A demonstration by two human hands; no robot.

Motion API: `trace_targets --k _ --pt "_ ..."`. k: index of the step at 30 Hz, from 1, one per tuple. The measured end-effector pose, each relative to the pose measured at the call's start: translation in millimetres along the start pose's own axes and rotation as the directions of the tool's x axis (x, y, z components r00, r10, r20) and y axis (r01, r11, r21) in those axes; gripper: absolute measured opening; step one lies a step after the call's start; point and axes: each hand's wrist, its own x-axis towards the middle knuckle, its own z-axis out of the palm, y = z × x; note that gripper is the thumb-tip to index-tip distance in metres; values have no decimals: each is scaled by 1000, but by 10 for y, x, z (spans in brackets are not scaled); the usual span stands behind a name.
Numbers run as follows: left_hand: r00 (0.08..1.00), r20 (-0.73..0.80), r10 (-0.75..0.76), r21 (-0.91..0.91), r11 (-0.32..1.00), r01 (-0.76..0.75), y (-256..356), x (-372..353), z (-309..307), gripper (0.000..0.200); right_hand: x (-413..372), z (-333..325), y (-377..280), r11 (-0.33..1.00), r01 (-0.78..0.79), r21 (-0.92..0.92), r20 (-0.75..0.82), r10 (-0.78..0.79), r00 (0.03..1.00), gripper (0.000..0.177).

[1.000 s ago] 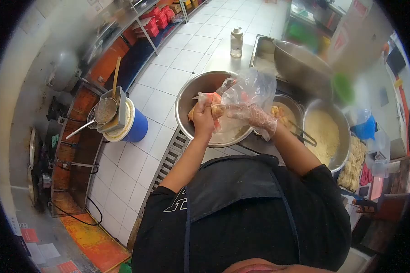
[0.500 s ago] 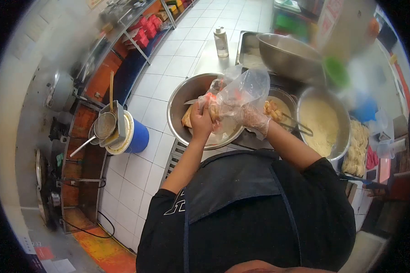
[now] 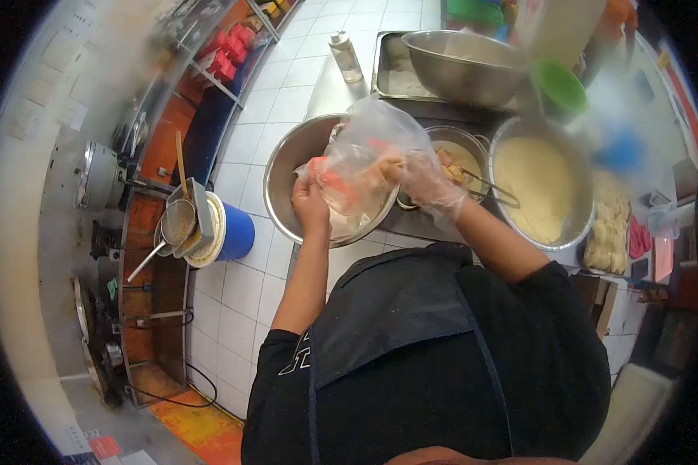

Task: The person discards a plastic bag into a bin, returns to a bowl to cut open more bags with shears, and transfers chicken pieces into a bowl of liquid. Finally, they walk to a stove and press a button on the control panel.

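Note:
A clear plastic bag (image 3: 388, 128) with red print is stretched between my two hands, over a large steel bowl (image 3: 275, 182). My left hand (image 3: 310, 203) is bare and pinches the bag's red-printed part near the bowl's middle. On my right hand (image 3: 430, 184) is a clear plastic glove; its fingers are closed on the bag at the bowl's right side. Just right of that hand, a pot (image 3: 481, 147) holds pieces of food in liquid, with metal tongs (image 3: 500, 194) resting across its rim. What lies at the bottom of the large bowl is mostly hidden by the bag.
A basin of pale yellow powder (image 3: 539, 182) stands at the right, beside a tray of pale food (image 3: 609, 232). Behind are a big steel bowl (image 3: 465, 74), a metal tray (image 3: 392, 66) and a bottle (image 3: 345, 58). A blue bucket (image 3: 236, 231) bears strainers at the left.
The bag has spread out and risen above the large bowl, now covering more of it. My hands have drawn slightly apart. The whole view has shifted a little.

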Motion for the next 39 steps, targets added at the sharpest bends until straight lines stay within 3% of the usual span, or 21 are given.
trace_targets --k 4,5,6,7,9,12,15,17,19,21,22,23,24,25,27,28,30,32,35,37,39 --pt "986 71 -150 136 981 140 -547 286 -488 50 -209 -454 73 978 -61 202 62 49 997 37" --pt "978 55 -202 181 965 189 -690 317 -600 59 -318 -556 260 927 108 -359 -70 -142 987 38" --pt "998 -43 -39 366 929 52 -529 168 -576 64 -379 -609 366 557 170 -813 -68 -380 923 39" --pt "985 -106 137 551 832 -57 -376 38 -551 70 -391 -612 357 554 190 -811 -41 -378 925 39" --pt "982 -102 157 569 819 -72 -208 -163 -592 71 -451 -578 208 855 -250 -455 -266 138 954 40" --pt "980 -38 195 594 793 -134 -164 -482 -810 72 -471 -571 -437 827 -35 -562 97 108 989 40" --pt "956 18 291 640 731 -235 -128 -796 -1132 68 -460 -292 -385 667 106 -738 257 131 957 37" --pt "899 117 422 760 545 -354 -246 -1006 -1506 63 -446 -24 -492 746 112 -657 267 91 960 37" --pt "918 202 340 854 398 -336 -319 -1279 -2009 54 -393 319 -718 808 79 -584 370 178 912 40" --pt "975 180 131 946 247 -208 -423 -1639 -2559 48 -434 767 -363 809 342 -479 403 -143 904 39" --pt "991 115 -69 980 170 -102 -534 -1823 -2879 50 -362 971 -638 831 256 -494 460 0 888 35" --pt "919 -26 -394 992 105 73 -786 -2098 -3285 56 -331 1200 -921 838 171 -518 507 140 851 32" --pt "717 -206 -666 957 16 290 -992 -2383 -3676 62 -325 1478 -962 864 221 -453 508 47 860 31" --pt "279 -233 -931 957 -168 237 -1068 -2456 -4051 70 -322 1765 -961 885 270 -380 512 -42 858 30" --pt "263 -389 -883 886 -281 368 -820 -2995 -4554 66 -211 2407 -1061 855 375 -358 594 -101 798 31" --pt "262 -413 -872 856 -273 439 -815 -3235 -4829 66 -122 2757 -1112 845 394 -363 627 -92 774 32" --pt "696 -503 -513 775 88 625 -850 -3819 -5315 59 -3 3426 -1149 814 472 -339 714 -105 692 33" --pt "632 -588 -505 684 106 721 -990 -4190 -5768 57 123 4068 -1155 739 516 -434 802 56 595 37" --pt "499 -622 -604 602 38 797 -873 -4537 -6120 56 495 4816 429 519 815 -257 954 4 299 35" --pt "525 -522 -672 566 188 803 -1069 -4678 -6427 59 564 5041 849 188 981 -37 977 213 -4 33" --pt "550 -535 -641 508 276 816 -1140 -4692 -6690 61 575 5277 967 402 880 -254 896 441 57 31"
